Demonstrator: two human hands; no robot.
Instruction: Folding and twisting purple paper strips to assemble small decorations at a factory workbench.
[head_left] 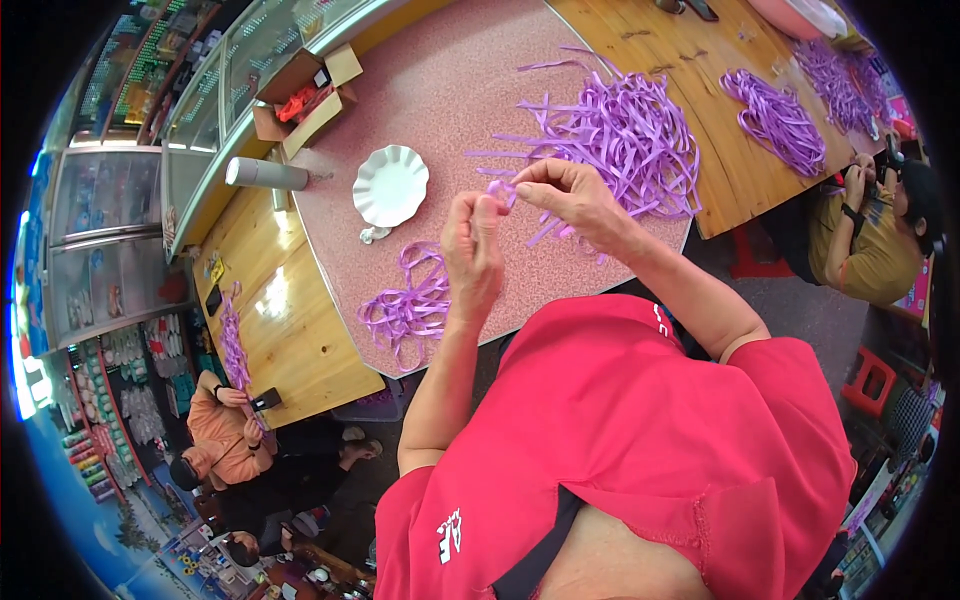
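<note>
Between my two hands, above the pink speckled table point(465, 120), a short piece of purple ribbon point(499, 190) is pinched. My left hand point(473, 240) is closed with its thumb up and grips the ribbon near its fingertips. Thumb and fingers of my right hand point(575, 205) pinch the same ribbon from the other side. Behind my right hand spreads a large loose heap of purple ribbons point(630, 140). A smaller pile of looped purple ribbons point(412, 305) lies left of my left wrist.
A white scalloped plate point(390, 187) and a grey-white cylinder bottle point(265, 173) stand to the left, beside an open cardboard box point(325, 95) with red contents. More ribbon bundles point(775, 120) lie on the right wooden table. One person point(870, 230) sits right, another point(225, 430) lower left, both handling things.
</note>
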